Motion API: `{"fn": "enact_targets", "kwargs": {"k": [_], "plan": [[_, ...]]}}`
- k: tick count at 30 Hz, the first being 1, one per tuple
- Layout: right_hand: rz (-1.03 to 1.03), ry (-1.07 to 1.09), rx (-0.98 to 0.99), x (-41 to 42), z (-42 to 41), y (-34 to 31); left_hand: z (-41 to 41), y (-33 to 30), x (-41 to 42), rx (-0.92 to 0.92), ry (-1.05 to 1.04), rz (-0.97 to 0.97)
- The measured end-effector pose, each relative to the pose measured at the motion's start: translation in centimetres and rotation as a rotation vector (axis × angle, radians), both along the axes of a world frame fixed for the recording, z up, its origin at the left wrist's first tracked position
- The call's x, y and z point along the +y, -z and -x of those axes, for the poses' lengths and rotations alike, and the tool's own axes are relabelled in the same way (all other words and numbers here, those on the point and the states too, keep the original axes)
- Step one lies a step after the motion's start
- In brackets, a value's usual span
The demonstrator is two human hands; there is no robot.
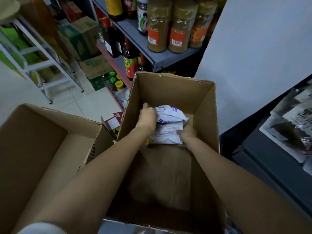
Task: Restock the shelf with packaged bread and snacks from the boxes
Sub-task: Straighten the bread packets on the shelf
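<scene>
Both my arms reach down into a tall open cardboard box (170, 92) in the middle of the view. White plastic snack packages (168, 125) with blue print lie at its bottom. My left hand (147, 118) grips the left end of the upper package. My right hand (187, 130) holds the right side of the lower package, fingers curled round its edge. How many packages lie there is hidden by my hands. Beyond the box stands a grey shelf (162, 59) with spice jars and sauce bottles.
A second open cardboard box (33, 141) stands at the left, its inside bare. Stacked cartons (81, 39) and a white metal rack (49, 68) stand on the tiled floor behind. A dark unit with white trays (285, 130) is at the right.
</scene>
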State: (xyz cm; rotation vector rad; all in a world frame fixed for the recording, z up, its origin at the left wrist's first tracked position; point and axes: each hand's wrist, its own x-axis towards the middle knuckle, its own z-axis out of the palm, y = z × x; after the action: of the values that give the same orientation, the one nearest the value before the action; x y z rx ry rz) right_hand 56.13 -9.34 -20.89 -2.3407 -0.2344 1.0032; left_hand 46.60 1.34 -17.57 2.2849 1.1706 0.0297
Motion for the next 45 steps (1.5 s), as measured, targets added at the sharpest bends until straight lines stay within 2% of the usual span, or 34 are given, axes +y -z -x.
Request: {"fn": "enact_targets", "kwargs": {"k": [3, 8, 11, 14, 19, 21, 25, 30, 34, 37, 40, 42, 45], "plan": [[-0.198, 0.111, 0.05, 0.1, 0.6, -4.5, 1.1, -4.6, 0.5, -0.041, 0.041, -0.083], [-0.351, 0.051, -0.091, -1.7, 1.7, -13.3, 3.8, -13.3, 0.4, -0.239, -0.027, -0.137], [-0.5, 0.065, -0.148, -3.7, 3.4, -19.4, 5.8, -18.4, -0.3, -0.273, -0.026, -0.22], [-0.633, 0.106, -0.193, -5.5, 5.7, -25.6, 7.8, -23.3, -1.6, -0.364, 0.057, -0.306], [-0.803, 0.085, -0.3, -8.0, 9.3, -35.2, 9.9, -31.1, -5.0, -0.542, 0.323, -0.389], [-0.872, 0.095, -0.353, -9.2, 9.8, -38.4, 9.9, -34.1, -6.2, -0.66, 0.33, -0.432], [-1.02, 0.187, -0.366, -11.7, 9.8, -44.1, 8.2, -39.9, -9.2, -0.896, 0.219, -0.258], [-1.198, 0.238, -0.198, -13.2, 10.0, -48.6, 5.5, -44.7, -14.4, -1.053, 0.303, -0.292], [-1.295, 0.201, -0.26, -16.4, 7.9, -48.6, 4.3, -48.0, -15.3, -1.087, 0.261, -0.197], [-1.193, 0.224, -0.473, -18.6, 5.9, -49.8, 3.2, -48.8, -16.9, -1.109, 0.251, -0.034], [-0.933, 0.128, -0.704, -21.3, 4.0, -51.6, 1.0, -48.3, -18.7, -1.144, 0.213, 0.212], [-0.832, 0.1, -0.707, -23.3, 3.1, -52.3, -1.1, -48.4, -19.5, -1.154, 0.234, 0.345], [-0.87, 0.217, -0.752, -25.9, 1.4, -53.0, -4.2, -49.3, -21.1, -1.131, 0.345, 0.446]]}}
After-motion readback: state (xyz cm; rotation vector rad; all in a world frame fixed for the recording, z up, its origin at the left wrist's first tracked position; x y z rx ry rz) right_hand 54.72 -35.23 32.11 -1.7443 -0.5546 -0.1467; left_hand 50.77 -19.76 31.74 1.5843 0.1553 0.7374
